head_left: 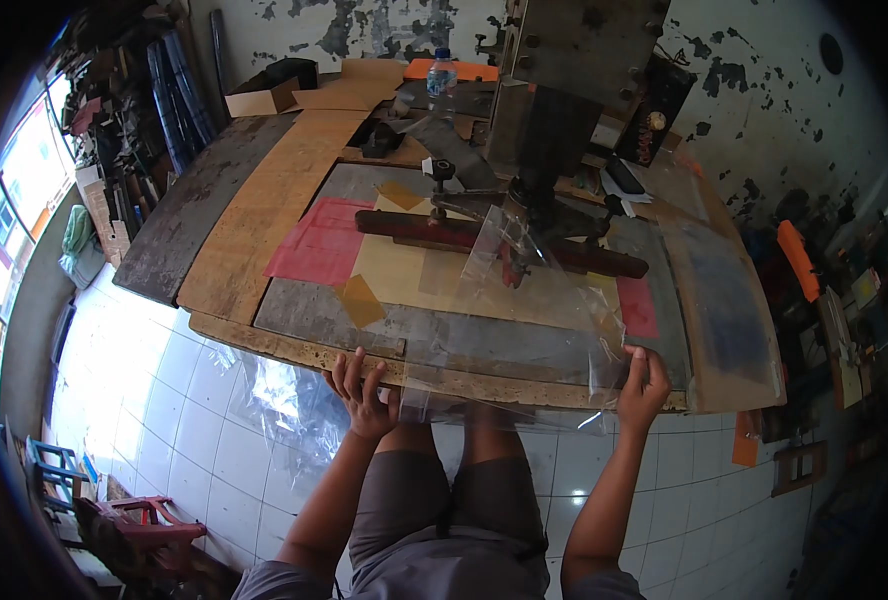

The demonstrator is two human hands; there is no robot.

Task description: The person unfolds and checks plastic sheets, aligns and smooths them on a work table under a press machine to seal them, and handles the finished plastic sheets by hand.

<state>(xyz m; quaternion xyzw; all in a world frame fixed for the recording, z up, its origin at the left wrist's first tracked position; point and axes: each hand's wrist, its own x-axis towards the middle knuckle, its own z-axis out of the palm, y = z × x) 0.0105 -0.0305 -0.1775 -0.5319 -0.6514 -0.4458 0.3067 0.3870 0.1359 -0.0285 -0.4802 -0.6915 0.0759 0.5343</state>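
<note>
A clear plastic sheet [554, 345] lies over the front of the machine's grey bed [314, 310] and hangs over its wooden front edge. My right hand [644, 385] pinches the sheet's right edge between thumb and fingers. At the wooden edge, left of the sheet, is my left hand [364, 392], its fingers apart and nothing visible in them. Behind the sheet, a dark red bar [414, 228] under the machine's post crosses a cream sheet [404, 275] with pink sheets [319, 240] at its ends.
A water bottle [442, 75], an open cardboard box [262, 98] and a phone [624, 177] are at the back. The press column [544, 130] rises behind the bar. Crumpled plastic [289, 400] is low at the left, near a red stool [154, 520].
</note>
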